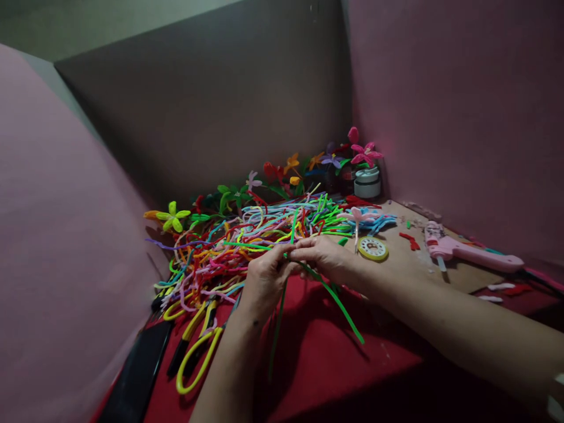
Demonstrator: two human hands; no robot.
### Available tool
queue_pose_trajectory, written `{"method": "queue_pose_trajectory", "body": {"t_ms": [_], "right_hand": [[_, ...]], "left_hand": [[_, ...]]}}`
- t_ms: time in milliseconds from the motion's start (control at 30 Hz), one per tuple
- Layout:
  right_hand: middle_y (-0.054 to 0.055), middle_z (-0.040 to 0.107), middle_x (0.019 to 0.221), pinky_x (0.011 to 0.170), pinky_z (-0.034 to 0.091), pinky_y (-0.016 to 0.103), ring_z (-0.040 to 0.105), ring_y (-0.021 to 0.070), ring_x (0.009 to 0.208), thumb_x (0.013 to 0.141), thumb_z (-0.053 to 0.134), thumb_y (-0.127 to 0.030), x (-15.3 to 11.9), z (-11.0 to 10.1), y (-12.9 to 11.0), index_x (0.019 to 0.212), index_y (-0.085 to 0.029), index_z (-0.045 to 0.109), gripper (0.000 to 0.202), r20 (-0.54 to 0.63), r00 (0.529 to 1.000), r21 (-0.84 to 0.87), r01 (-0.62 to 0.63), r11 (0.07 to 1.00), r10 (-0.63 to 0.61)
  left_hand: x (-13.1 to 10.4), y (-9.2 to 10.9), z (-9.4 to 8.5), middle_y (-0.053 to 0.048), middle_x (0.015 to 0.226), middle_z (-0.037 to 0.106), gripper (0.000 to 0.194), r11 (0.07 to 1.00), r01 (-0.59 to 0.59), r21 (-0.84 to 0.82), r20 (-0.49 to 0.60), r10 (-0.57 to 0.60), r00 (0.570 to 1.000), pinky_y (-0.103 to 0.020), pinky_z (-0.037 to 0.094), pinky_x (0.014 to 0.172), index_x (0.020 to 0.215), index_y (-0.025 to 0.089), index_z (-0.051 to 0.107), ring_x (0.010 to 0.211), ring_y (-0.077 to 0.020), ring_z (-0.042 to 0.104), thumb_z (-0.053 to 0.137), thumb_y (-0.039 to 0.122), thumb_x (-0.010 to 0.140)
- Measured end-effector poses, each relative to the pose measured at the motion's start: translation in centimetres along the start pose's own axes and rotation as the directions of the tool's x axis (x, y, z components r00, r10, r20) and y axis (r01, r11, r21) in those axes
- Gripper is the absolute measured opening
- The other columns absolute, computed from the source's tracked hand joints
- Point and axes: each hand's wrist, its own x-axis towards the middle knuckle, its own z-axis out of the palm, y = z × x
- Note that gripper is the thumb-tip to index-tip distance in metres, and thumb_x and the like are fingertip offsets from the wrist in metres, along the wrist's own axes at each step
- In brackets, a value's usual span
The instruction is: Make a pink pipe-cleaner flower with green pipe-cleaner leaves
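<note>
Green pipe cleaners cross between my two hands, their ends sticking out to several sides. My left hand pinches them near the crossing. From the right, the fingertips of my right hand close on the same spot, touching the left fingers. The crossing itself is mostly hidden by the fingers. Just behind my hands spreads a big pile of many-coloured pipe cleaners. A roll of yellow tape and a pale pink pipe-cleaner flower are near my right wrist.
Yellow-handled scissors, pliers and a black phone-like slab lie at the left. On a brown board at the right is a pink glue gun. Finished flowers line the back, beside a pale round container. Pink panels flank the table.
</note>
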Motion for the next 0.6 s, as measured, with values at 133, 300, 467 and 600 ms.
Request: {"method": "queue_pose_trajectory", "body": {"t_ms": [133,300,467,600], "right_hand": [[-0.002,0.056,0.047,0.036,0.032,0.016,0.048,0.0065,0.038,0.061,0.062,-0.016,0.2,0.1,0.3,0.063,-0.013,0.054,0.008,-0.039,0.999,-0.002,0.027,1.000,-0.027],[-0.001,0.056,0.048,0.032,0.030,0.018,0.046,0.0077,0.036,0.063,0.062,-0.018,-0.2,0.7,-0.2,0.062,-0.013,0.052,0.011,-0.086,0.996,0.079,0.034,0.996,-0.027],[-0.002,0.055,0.050,0.035,0.036,0.018,0.048,0.0082,0.040,0.064,0.058,-0.010,0.3,0.5,-0.4,0.063,-0.013,0.051,0.007,-0.218,0.975,0.272,0.029,0.962,0.032],[0.000,0.056,0.054,0.048,0.045,0.022,0.050,0.0090,0.047,0.066,0.054,-0.006,0.9,-0.2,-0.3,0.065,-0.013,0.052,0.008,-0.170,0.967,0.486,-0.085,0.870,0.190]], "left_hand": [[0.0,0.3,0.0,0.002,0.064,0.061,0.037,1.000,0.023,-0.005,-0.031,-0.023,0.999,-0.023,0.043,0.060,0.103,0.023,0.057,0.059,-0.0132,0.057,0.065,0.021,0.067],[-0.1,0.8,0.4,0.001,0.073,0.060,0.044,0.921,0.142,-0.363,-0.091,-0.187,0.978,-0.026,0.048,0.062,0.101,0.021,0.045,0.066,-0.0140,0.060,0.067,0.019,0.063],[-0.2,1.7,0.2,0.001,0.086,0.057,0.060,0.827,0.042,-0.561,-0.281,-0.238,0.930,-0.028,0.051,0.062,0.115,0.027,0.039,0.065,-0.0118,0.061,0.068,0.019,0.063],[0.0,0.9,-0.8,-0.001,0.083,0.058,0.038,0.774,0.126,-0.621,-0.177,-0.295,0.939,-0.025,0.050,0.056,0.101,0.020,0.052,0.062,-0.0123,0.060,0.066,0.022,0.066]]}}
